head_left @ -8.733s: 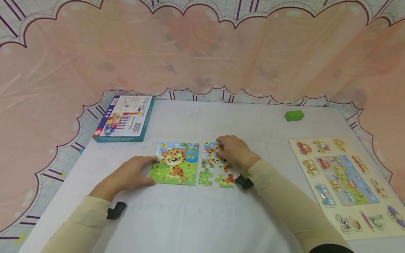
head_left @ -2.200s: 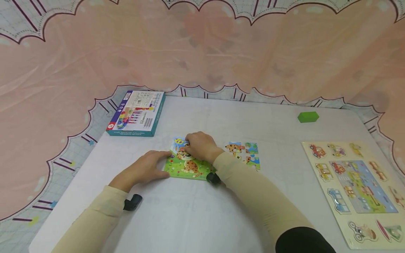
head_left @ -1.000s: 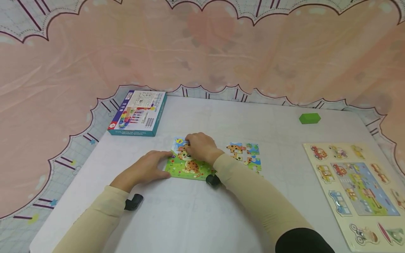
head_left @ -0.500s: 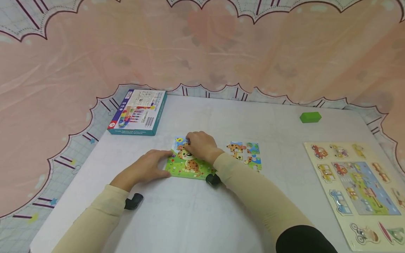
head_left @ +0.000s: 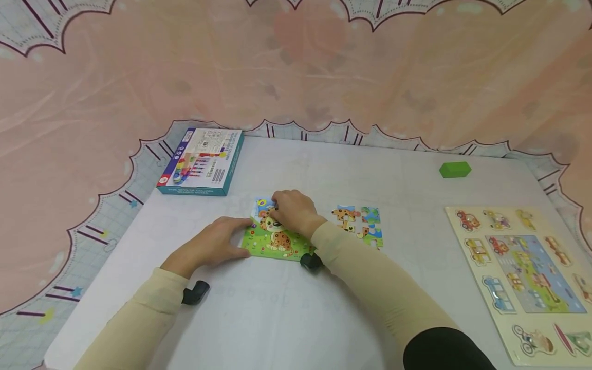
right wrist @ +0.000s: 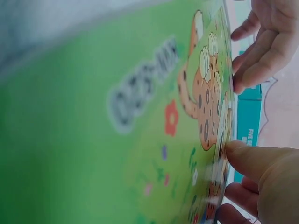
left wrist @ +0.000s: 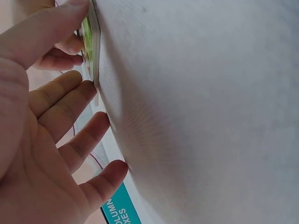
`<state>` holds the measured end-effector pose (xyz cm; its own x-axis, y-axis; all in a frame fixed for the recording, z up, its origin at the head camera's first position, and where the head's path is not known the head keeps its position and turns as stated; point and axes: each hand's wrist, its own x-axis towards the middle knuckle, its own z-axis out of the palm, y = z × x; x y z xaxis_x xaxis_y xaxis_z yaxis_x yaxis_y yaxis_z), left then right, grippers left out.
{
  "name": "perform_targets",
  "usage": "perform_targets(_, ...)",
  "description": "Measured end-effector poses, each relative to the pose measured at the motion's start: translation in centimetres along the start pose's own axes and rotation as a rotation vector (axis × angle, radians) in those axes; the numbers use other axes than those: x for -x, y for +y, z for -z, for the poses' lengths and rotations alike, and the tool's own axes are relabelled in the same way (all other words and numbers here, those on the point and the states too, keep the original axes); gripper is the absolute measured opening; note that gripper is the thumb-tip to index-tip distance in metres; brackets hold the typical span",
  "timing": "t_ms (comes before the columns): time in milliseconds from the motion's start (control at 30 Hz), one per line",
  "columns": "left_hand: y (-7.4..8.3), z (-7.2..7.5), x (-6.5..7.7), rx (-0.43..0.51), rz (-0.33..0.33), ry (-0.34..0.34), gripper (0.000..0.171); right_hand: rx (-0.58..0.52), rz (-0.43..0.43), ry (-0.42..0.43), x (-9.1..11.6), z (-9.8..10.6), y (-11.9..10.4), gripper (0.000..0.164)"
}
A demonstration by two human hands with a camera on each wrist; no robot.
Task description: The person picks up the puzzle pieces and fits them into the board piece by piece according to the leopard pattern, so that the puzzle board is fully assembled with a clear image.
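Observation:
My left hand (head_left: 210,246) rests beside the left edge of a leopard jigsaw board (head_left: 263,249), thumb and fingertips touching that edge. The left wrist view shows its fingers (left wrist: 77,144) stretched out. Over the board's upper part, my right hand (head_left: 296,210) bends its fingers down and appears to pinch a puzzle piece, mostly hidden by the hand. In the right wrist view the thumb (right wrist: 243,158) and fingertips meet at the board's picture surface. Several loose puzzle pieces (head_left: 371,215) lie to the right of the board, partly behind the right forearm.
A flat box (head_left: 199,162) with teal sides lies at the back left of the white table (head_left: 259,324). At the back right sits a green block (head_left: 455,169). A cream picture puzzle board (head_left: 476,303) with vehicle shapes occupies the right side.
Since the oldest frame, my right hand has moved left from the loose pieces onto the leopard board, and fewer loose pieces show. Over the last two seconds both hands hold nearly the same pose.

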<state>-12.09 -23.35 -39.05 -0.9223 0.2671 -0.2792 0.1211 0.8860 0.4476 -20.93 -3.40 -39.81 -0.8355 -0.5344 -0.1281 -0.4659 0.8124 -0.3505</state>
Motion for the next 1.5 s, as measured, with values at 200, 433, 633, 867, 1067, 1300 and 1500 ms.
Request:
perform_targets(200, 0.2, 0.0, -0.1, -0.002, 0.0, 0.012, 0.069, 0.004, 0.0, 0.009, 0.0, -0.1, 0.0, 0.041)
perform_targets(433, 0.2, 0.0, -0.2, 0.005, 0.003, 0.01, 0.067, 0.001, 0.0, 0.011, 0.0, -0.1, 0.0, 0.04)
perform_targets(633, 0.2, -0.1, -0.2, 0.02, -0.019, -0.007, 0.064, 0.003, -0.001, 0.007, 0.1, -0.1, 0.0, 0.04)
perform_targets(867, 0.3, 0.0, -0.2, -0.004, -0.031, -0.022, 0.06, -0.005, -0.004, -0.005, 0.1, 0.1, 0.0, 0.042)
perform_targets(1067, 0.2, -0.1, -0.2, -0.021, -0.034, -0.017, 0.061, -0.026, -0.001, -0.02, 0.5, 0.4, 0.4, 0.044)
perform_targets(1300, 0.3, -0.1, -0.2, -0.024, -0.028, -0.019, 0.061, -0.029, 0.008, -0.026, 1.3, 1.5, 1.7, 0.043)
perform_targets(1500, 0.3, 0.0, -0.1, -0.018, -0.029, -0.011, 0.059, -0.033, -0.019, -0.053, 1.7, 2.0, 2.9, 0.048)
